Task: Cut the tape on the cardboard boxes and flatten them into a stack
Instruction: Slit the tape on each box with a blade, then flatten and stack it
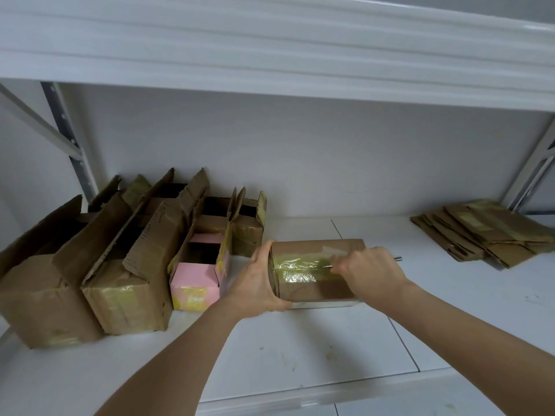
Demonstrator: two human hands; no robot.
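The box in hand lies on its side on the white shelf, near the middle, with the taped seam facing the person. The left hand is spread wide around the box's left end, thumb over the top edge and fingers under the bottom, bracing it. The right hand is closed around a thin tool; a metal end shows past the knuckles on the right and a fine tip shows at the tape on the left, but what kind of blade it is cannot be made out. The tip appears to sit on the glossy yellowed strip along the seam, so the cutting step is judged under way and the box not yet flattened. To do it well, the tip should follow the seam line shallowly, and the travel should not run toward the left palm, which sits at the far end of the strip; shifting that hand's grip off the seam line would be prudent. The tape is wrinkled and layered, so snagging is likely and steady pressure is advised. To the left, open boxes and a pink box stand close together, the pink one just beside the left hand, leaving little room on that side. To the right, bare shelf runs to the flat stack at the far right, well apart, and the shelf's front edge lies near the forearms. An upper shelf overhangs, limiting lift height.
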